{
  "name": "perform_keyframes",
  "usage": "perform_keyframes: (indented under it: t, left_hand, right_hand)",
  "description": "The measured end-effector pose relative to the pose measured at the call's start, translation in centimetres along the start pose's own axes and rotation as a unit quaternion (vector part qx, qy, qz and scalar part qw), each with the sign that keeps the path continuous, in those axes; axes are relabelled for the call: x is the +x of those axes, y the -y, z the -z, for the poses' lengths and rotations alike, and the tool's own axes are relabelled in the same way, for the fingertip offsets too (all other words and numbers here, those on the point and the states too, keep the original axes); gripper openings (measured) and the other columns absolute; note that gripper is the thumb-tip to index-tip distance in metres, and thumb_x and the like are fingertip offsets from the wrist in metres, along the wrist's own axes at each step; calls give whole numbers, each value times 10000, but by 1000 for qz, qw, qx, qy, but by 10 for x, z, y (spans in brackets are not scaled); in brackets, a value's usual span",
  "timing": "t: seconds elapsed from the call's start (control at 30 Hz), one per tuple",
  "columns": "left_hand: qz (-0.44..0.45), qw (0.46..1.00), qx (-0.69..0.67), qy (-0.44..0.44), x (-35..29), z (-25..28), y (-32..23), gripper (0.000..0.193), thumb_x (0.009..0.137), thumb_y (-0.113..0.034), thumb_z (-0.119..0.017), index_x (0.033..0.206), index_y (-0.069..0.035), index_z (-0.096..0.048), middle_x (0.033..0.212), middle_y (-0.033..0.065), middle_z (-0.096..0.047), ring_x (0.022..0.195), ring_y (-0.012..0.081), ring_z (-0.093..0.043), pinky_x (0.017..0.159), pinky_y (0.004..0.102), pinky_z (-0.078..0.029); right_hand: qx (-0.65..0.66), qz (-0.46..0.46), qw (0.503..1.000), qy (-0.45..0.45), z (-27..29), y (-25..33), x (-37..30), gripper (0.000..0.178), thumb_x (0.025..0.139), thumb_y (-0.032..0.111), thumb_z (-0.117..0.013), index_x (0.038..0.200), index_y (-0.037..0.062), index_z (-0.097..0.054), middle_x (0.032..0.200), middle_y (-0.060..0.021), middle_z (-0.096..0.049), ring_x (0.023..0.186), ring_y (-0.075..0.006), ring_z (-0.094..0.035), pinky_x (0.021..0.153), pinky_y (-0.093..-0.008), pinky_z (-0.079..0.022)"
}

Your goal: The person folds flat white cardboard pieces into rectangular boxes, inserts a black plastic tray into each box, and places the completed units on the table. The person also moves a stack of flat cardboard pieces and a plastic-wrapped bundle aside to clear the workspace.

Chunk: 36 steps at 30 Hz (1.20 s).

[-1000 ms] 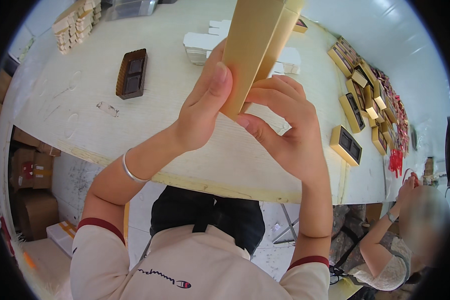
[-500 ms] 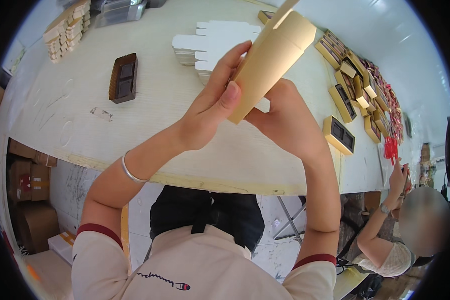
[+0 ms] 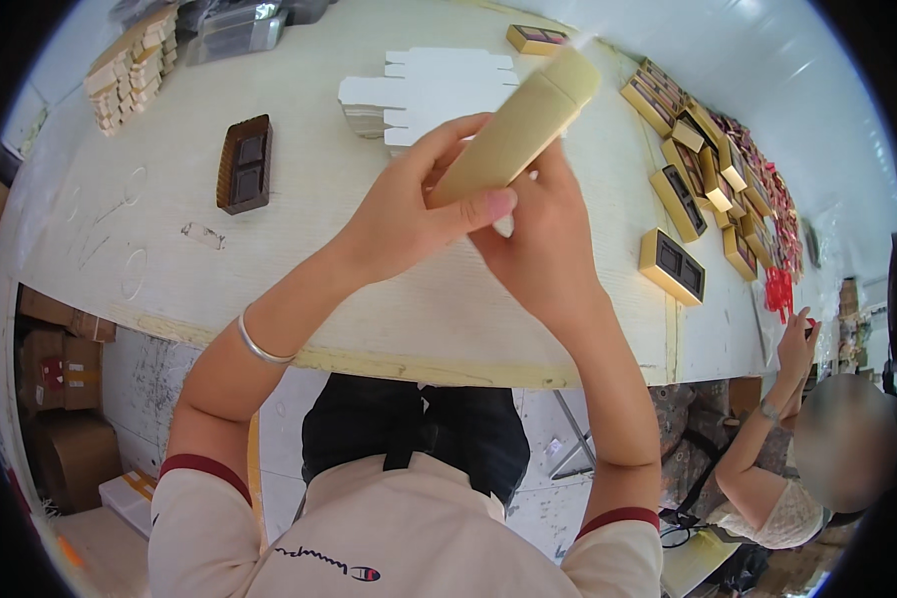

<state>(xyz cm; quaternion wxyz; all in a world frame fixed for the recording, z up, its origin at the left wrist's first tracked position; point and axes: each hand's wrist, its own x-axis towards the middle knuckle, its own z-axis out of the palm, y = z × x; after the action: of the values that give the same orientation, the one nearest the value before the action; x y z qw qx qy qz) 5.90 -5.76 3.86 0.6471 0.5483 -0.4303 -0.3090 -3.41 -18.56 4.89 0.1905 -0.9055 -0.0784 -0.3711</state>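
Over the middle of the table I hold a gold cardboard box (image 3: 513, 130), tilted with its far end up to the right. My left hand (image 3: 409, 204) grips its near end, thumb across the lower face and fingers behind. Around the right side and underneath, my right hand (image 3: 543, 219) is closed on it too, its fingers partly hidden by the box. Behind the hands lies a stack of flat white die-cut box blanks (image 3: 448, 80). A dark brown plastic tray (image 3: 246, 164) with two square compartments lies alone to the left.
At right stand gold boxes with dark inserts (image 3: 673, 266), with a pile of similar boxes (image 3: 713, 164) behind. Stacked cardboard pieces (image 3: 133, 65) and clear plastic containers (image 3: 234, 32) are at the far left. Another person (image 3: 767, 478) works at the right, holding something red.
The box has turned from a wide, flat-looking panel to a narrow side view and come lower. My right hand has shifted left and up along it.
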Motion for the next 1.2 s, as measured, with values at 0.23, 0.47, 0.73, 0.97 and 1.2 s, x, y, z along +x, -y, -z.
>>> perform_keyframes:
  t: [0.23,0.47,0.73,0.97,1.2]
  left_hand:
    - [-59,988,-113,-88,5,-1,19,528,943,-287,-559,1355,-31,-352,1065,31,-536,887,86,-512,719,239,-455]
    - [-37,998,9,-59,2,-1,19,534,923,-167,-503,1380,-18,-270,1163,77,-533,983,141,-565,752,303,-510]
    - [64,995,-77,-15,5,11,15,526,898,-123,-440,1383,-15,-268,1220,109,-499,1021,187,-586,844,354,-544]
    - [50,992,-96,-64,6,4,9,547,928,-120,-461,1414,-29,-227,1177,100,-533,1000,166,-582,860,349,-506]
    - [-41,996,-61,-52,7,0,22,477,971,-153,-484,1380,-39,-266,1114,91,-571,991,145,-564,879,318,-448]
  right_hand:
    - [162,-149,973,-70,-7,-8,-5,460,763,-35,-677,1192,26,-522,881,-91,-480,711,-210,-498,580,-271,-439]
    - [-8,5,993,-121,-12,-27,-13,485,791,-143,-530,1242,32,-517,787,-106,-503,647,-210,-529,580,-300,-458]
    - [108,-76,987,-94,-5,-37,-12,459,790,-164,-526,1182,69,-573,819,-92,-533,666,-213,-519,598,-299,-464]
    - [-105,-36,990,-89,-4,-22,-11,328,735,108,-740,1039,59,-628,994,-99,-552,812,-238,-555,653,-355,-450]
    - [-235,-3,972,12,-7,-8,-4,256,640,157,-781,754,48,-579,851,-75,-474,714,-204,-504,617,-325,-367]
